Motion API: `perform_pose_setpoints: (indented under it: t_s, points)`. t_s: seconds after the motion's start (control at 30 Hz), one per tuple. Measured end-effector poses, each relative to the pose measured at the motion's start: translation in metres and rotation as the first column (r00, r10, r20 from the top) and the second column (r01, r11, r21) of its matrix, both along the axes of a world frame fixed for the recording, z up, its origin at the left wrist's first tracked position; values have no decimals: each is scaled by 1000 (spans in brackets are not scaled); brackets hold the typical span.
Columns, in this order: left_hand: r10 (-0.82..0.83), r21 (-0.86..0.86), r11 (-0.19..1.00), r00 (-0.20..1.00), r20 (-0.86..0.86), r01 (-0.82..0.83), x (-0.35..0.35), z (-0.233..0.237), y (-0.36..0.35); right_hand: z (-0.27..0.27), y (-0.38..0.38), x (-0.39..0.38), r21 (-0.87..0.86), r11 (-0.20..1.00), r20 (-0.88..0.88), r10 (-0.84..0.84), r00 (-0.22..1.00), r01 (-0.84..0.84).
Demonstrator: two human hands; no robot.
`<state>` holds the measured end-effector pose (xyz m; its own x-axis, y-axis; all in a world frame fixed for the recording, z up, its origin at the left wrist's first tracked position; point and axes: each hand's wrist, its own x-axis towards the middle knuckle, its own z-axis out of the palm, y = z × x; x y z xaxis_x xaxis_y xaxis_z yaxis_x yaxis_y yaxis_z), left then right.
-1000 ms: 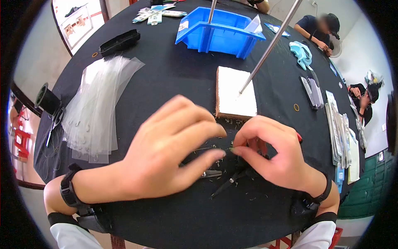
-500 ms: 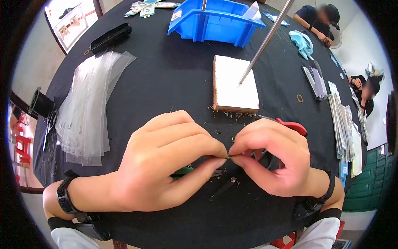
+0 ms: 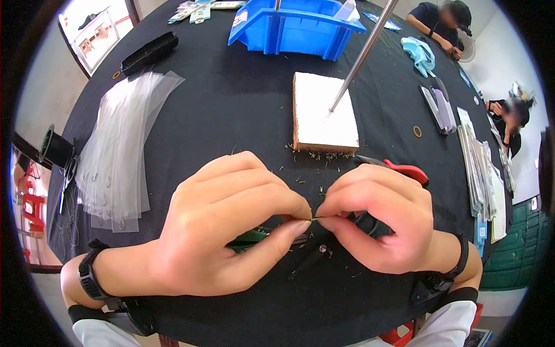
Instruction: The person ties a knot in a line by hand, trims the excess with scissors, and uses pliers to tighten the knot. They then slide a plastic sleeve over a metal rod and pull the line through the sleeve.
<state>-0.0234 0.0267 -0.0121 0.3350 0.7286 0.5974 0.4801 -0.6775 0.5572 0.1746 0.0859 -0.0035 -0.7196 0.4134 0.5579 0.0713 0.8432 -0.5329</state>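
Note:
My left hand [image 3: 225,231] and my right hand [image 3: 384,222] meet fingertip to fingertip over the black cloth. Thumb and forefinger of each pinch a thin greenish strand [image 3: 314,219], of which only a short bit shows in the narrow gap. Under my left hand lies a green-handled tool [image 3: 247,238], mostly hidden. A slim dark tool with a shiny tip [image 3: 322,249] rests below the gap. Behind my right hand are red-handled pliers [image 3: 409,172]. Small greenish clippings are scattered around the fingertips.
A white-topped block [image 3: 324,113] with an upright metal rod [image 3: 361,56] stands ahead, before a blue bin [image 3: 295,32]. Clear plastic sleeves [image 3: 118,156] and a spool [image 3: 55,147] lie left. A stapler [image 3: 439,110] and packets [image 3: 477,168] lie right. Two people sit beyond.
The gap between my fingertips has widened slightly, so a little more of the strand shows. The view has shifted a little; both hands keep their pinch.

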Motion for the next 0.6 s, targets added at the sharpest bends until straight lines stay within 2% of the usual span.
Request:
perform_pose_setpoints:
  t_s: [0.23,0.5,0.6]
  points:
    - [-6,-15,1000,1000,3,6,1,0,0,0,-1,3,73,997,44,5,999,-8]
    - [3,-27,1000,1000,4,-2,4,-2,-1,-7,-1,0,151,989,-19,-5,1000,8]
    - [8,-25,1000,1000,4,-8,4,-3,-2,-5,-1,3,146,989,43,24,999,-30]
